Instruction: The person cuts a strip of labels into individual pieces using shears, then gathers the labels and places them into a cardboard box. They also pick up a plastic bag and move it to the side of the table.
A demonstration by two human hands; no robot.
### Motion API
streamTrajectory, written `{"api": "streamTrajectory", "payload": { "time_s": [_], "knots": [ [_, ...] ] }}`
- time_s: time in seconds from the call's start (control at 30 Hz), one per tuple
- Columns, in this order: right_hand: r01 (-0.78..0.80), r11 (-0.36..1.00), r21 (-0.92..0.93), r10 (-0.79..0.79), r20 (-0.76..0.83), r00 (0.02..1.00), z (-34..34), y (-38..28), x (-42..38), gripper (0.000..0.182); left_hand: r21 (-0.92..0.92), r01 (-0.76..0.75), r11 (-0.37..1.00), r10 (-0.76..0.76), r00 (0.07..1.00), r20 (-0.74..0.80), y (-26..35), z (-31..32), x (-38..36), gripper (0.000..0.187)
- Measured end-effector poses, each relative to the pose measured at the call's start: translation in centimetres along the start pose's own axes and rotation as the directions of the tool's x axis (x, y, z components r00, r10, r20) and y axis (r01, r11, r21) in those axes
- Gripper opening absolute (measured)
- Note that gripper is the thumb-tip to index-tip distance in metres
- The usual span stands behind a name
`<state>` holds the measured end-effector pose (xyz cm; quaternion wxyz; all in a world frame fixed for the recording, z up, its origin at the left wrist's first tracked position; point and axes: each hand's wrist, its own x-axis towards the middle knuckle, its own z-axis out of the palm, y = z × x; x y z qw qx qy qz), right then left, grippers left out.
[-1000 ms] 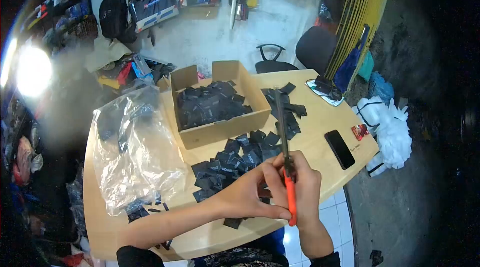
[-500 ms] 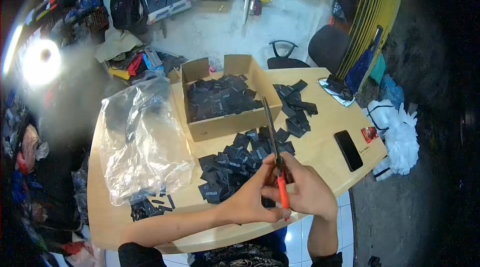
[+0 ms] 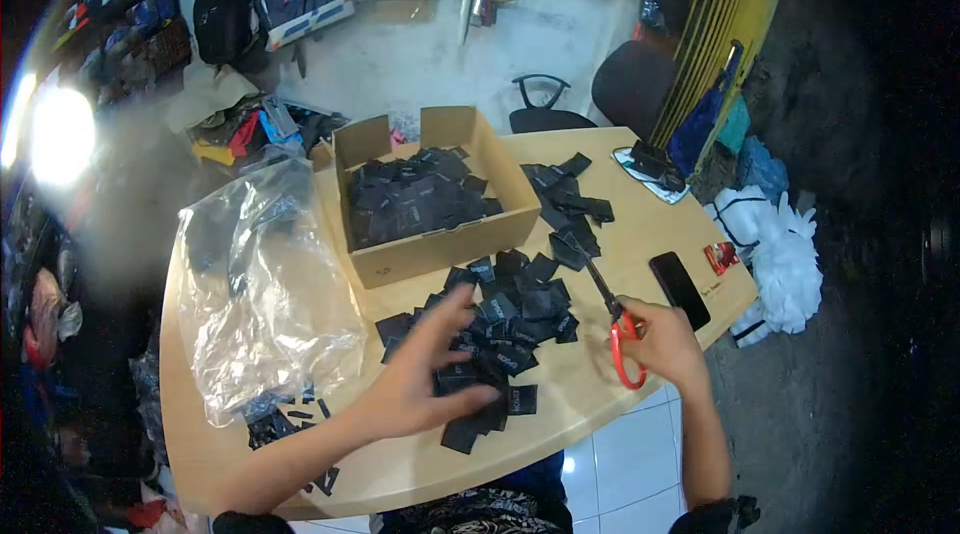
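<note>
My right hand (image 3: 662,342) holds a pair of scissors (image 3: 620,334) with red handles, its dark blades pointing up and left toward the cardboard box. Over the near pile of black fabric labels (image 3: 515,319) hovers my left hand (image 3: 415,374), fingers spread and nothing in it. White lettering shows on several of these labels. Behind the pile stands an open cardboard box (image 3: 440,249) filled with more black labels (image 3: 415,194). Small black scraps (image 3: 322,479) lie on the table left of my left forearm.
A clear plastic bag (image 3: 270,304) covers the table's left side. More black labels (image 3: 570,204) lie right of the box. A phone (image 3: 680,290), a red packet (image 3: 720,258) and a dark object on a white-blue sheet (image 3: 652,174) sit at the right. A chair (image 3: 550,119) stands behind.
My hands have moved apart: the right carries the scissors to the right, while the left has opened and shifted left over the labels. More scraps show at lower left. The view has shifted slightly.
</note>
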<state>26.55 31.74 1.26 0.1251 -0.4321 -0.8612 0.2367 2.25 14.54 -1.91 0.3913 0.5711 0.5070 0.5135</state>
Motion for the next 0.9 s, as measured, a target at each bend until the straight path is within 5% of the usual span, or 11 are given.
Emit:
{"api": "streamTrajectory", "payload": {
  "time_s": [0.07,0.17,0.33,0.53,0.9],
  "knots": [
    [-0.019,0.997,-0.075,0.019,0.004,1.0,0.0,4.2,1.6,0.043,0.025,0.021,0.999,-0.017,0.989,-0.15,-0.4,-2.6,-1.7,0.084],
    [0.003,0.906,-0.422,0.055,0.125,0.991,-0.2,6.6,2.5,0.041,0.082,0.034,0.996,-0.003,0.937,-0.348,0.6,-4.8,-4.1,0.077],
    [-0.073,0.871,-0.487,0.177,0.171,0.969,-0.1,7.8,3.5,0.042,0.099,0.039,0.994,0.02,0.842,-0.539,2.0,-6.0,-7.4,0.07],
    [0.03,0.867,-0.498,0.091,0.217,0.972,-0.3,6.7,3.6,0.045,0.152,0.071,0.986,0.053,0.728,-0.684,3.0,-6.5,-8.6,0.066],
    [0.014,0.902,-0.431,0.094,0.227,0.969,0.6,6.8,3.5,0.05,0.171,0.078,0.982,0.07,0.694,-0.717,1.8,-7.0,-9.6,0.066]
  ]
}}
